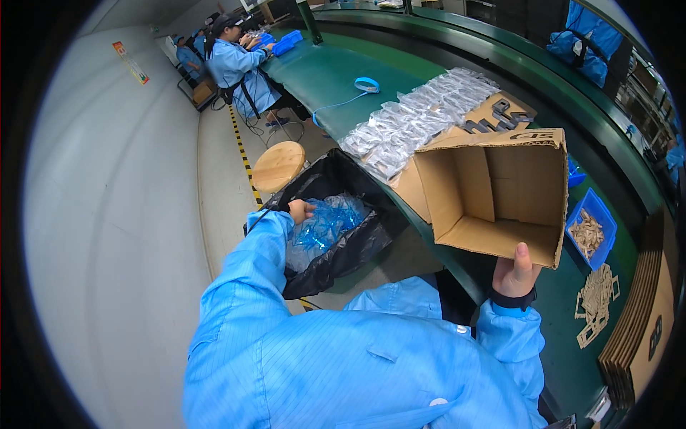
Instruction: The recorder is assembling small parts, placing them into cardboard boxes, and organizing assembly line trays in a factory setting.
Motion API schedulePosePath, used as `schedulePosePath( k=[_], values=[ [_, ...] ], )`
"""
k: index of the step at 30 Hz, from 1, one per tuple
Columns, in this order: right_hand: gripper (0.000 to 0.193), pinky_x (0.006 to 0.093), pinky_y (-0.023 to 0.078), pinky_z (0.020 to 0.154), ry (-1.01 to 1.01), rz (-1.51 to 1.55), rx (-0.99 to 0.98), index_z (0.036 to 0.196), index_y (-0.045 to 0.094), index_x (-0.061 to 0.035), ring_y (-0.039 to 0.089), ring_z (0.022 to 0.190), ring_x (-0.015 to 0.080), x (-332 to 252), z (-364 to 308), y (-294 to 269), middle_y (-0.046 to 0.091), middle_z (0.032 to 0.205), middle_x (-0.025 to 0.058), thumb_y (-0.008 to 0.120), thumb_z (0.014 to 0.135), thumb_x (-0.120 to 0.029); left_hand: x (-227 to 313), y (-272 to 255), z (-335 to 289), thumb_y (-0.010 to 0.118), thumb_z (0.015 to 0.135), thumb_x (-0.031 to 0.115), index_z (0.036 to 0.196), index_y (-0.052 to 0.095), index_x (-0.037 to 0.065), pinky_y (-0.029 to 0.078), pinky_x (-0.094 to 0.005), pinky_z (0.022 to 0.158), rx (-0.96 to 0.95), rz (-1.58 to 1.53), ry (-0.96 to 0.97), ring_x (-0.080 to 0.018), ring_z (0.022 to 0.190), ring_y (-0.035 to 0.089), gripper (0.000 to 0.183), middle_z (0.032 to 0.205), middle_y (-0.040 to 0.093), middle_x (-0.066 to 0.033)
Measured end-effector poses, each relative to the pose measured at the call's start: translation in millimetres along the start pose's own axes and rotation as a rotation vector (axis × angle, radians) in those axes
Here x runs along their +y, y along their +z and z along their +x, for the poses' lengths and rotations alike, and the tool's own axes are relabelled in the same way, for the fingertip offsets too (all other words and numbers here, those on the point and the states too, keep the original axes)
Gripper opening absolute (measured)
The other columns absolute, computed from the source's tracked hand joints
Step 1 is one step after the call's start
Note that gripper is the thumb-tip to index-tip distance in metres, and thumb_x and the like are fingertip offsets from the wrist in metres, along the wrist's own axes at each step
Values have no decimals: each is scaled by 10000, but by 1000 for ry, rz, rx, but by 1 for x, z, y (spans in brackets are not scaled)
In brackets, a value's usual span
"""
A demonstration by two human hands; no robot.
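My right hand (517, 277) grips the lower edge of an open cardboard box (457, 187), with the thumb inside its rim. The box is tilted toward me, its inside showing bare brown walls. To the left, my left hand (301, 211) reaches into a bin lined with a black plastic bag (379, 236). Its fingers are bent together at a crumpled heap of clear and blue plastic film (325, 227). They appear closed on the film's edge, though the fingertips are partly hidden.
Clear plastic-wrapped packets (421, 118) cover part of the green bench (314, 79), beside dark grey parts (500, 118) on cardboard. A blue tray (604, 236) of small tan pieces, cardboard frames (597, 304) and flattened cartons (643, 314) are at right. A wooden stool (279, 166) stands beyond the bin; a person (239, 64) works farther off.
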State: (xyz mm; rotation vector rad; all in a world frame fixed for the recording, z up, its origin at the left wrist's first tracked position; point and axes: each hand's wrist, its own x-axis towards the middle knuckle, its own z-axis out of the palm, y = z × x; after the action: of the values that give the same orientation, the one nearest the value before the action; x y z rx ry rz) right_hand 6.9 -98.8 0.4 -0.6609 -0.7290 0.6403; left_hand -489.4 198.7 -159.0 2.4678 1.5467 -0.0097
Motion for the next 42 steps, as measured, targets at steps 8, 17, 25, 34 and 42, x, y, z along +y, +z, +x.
schedulePosePath(
  k=[8, 17, 25, 34, 42],
  values=[
    [654, 439, 406, 1045, 39, 36, -36, 1384, 440, -53, 530, 1211, 274, 4, 4, 11, 537, 1317, 106, 704, 841, -304, -68, 36, -13, 787, 820, 223, 873, 769, 76, 561, -301, 676, 318, -279, -65, -166, 661, 687, 158, 801, 735, -79],
    [645, 444, 430, 1033, 41, 57, 11, 1370, 458, -47, 547, 1196, 275, 1, 0, -11, 542, 1318, 107, 709, 836, -309, 64, -51, -14, 751, 833, 140, 984, 749, 29, 566, -268, 627, 205, -769, -219, -114, 668, 670, 187, 799, 721, -67],
    [679, 442, 433, 1013, 49, 133, -94, 1321, 494, -45, 556, 1164, 271, 7, -5, -11, 572, 1260, 96, 784, 743, -251, 301, -170, -76, 811, 763, 246, 1154, 625, 10, 500, -381, 888, 886, -290, 884, -318, 1064, 613, 494, 1188, 619, -148],
    [661, 442, 426, 1044, 177, 106, -150, 1337, 479, -18, 547, 1195, 295, -4, 4, -11, 557, 1296, 151, 682, 769, -288, 463, -149, -80, 820, 692, 406, 1335, 421, -105, 406, -428, 1038, 228, -295, 874, -388, 1226, 472, 913, 1284, 499, -265],
    [613, 411, 432, 1036, 195, 146, -151, 1356, 449, 9, 523, 1218, 271, -16, 1, -4, 510, 1335, 154, 667, 800, -127, 466, -136, -70, 811, 735, 318, 1409, 353, -88, 392, -426, 1057, 102, -339, 871, -400, 1261, 470, 911, 1445, 407, -270]
  ],
)
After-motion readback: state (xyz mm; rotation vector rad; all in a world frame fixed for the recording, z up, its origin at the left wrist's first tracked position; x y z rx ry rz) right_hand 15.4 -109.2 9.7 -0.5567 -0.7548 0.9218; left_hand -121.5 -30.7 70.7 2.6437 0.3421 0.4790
